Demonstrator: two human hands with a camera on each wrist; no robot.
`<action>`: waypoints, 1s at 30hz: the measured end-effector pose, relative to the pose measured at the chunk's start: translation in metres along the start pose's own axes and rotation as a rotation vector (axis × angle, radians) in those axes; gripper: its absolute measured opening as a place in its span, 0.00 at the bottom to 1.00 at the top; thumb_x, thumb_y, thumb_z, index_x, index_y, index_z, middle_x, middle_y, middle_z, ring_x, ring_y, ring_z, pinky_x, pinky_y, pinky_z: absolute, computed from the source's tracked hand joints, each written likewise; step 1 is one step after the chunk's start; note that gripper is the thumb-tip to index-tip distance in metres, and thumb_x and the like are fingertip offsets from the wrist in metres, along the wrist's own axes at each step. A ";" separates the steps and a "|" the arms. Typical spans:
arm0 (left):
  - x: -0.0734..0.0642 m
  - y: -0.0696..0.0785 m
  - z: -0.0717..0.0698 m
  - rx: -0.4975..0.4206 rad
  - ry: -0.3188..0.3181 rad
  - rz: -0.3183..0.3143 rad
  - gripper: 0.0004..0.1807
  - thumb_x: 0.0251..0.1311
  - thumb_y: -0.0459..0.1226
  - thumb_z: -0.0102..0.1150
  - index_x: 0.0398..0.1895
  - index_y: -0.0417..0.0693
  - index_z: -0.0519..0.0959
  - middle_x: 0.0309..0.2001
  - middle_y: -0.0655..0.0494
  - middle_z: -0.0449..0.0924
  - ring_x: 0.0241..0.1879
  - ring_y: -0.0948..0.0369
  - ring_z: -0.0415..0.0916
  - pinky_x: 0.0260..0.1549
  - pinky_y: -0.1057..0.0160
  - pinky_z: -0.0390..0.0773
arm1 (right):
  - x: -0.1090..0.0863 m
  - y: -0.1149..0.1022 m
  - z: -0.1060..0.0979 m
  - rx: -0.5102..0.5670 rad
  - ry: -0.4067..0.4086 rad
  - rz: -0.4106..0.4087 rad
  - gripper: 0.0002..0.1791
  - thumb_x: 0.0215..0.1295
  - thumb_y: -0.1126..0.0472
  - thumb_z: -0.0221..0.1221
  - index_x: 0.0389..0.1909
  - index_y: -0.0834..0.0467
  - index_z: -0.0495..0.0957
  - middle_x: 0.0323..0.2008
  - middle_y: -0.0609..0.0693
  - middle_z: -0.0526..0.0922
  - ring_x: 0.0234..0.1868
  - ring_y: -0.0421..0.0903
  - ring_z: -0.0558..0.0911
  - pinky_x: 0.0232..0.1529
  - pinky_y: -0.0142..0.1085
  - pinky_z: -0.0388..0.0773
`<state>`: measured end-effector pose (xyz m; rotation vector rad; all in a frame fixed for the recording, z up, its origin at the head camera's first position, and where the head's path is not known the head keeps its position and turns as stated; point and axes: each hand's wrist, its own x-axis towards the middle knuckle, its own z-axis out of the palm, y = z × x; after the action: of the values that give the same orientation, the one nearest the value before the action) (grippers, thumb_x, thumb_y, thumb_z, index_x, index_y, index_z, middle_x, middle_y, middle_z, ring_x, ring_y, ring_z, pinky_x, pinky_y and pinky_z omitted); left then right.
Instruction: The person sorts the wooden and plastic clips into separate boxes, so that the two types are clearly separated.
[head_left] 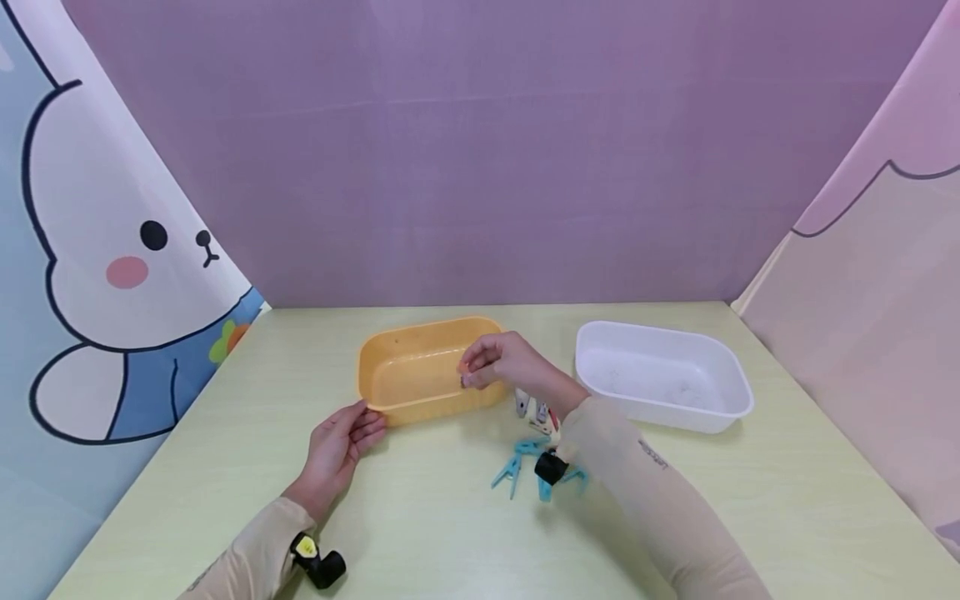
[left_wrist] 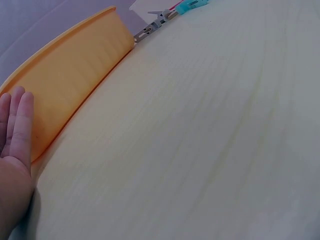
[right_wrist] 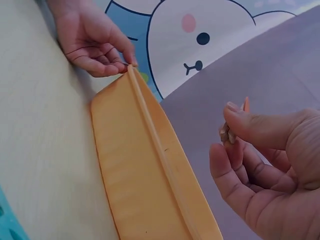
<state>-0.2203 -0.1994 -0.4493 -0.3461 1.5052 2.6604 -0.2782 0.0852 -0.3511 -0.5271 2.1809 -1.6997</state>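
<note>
The right hand point(head_left: 501, 362), fingers clamped on a small orange item point(right_wrist: 246, 105), hovers above the yellow-orange tray point(head_left: 401, 379); the left hand point(head_left: 339, 446) pinches the tray's near left corner.

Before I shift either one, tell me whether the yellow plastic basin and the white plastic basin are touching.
Apart: the head view shows a strip of tabletop between the yellow plastic basin and the white plastic basin.

tubs point(head_left: 435, 412): 2 | teal clips point(head_left: 508, 472): 3+ | grey clips point(head_left: 522, 403): 2+ | orange piece point(right_wrist: 246, 104): 1
</note>
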 end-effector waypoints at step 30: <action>-0.003 0.001 -0.001 -0.001 -0.022 0.009 0.14 0.74 0.35 0.52 0.30 0.45 0.83 0.29 0.52 0.84 0.34 0.59 0.86 0.44 0.61 0.85 | 0.045 -0.013 0.002 0.518 0.209 0.112 0.10 0.65 0.79 0.57 0.45 0.68 0.74 0.32 0.54 0.82 0.34 0.49 0.84 0.45 0.41 0.86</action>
<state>-0.2175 -0.2008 -0.4479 -0.3096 1.5030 2.6633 -0.3155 0.0596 -0.3401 -0.0921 1.7407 -2.2242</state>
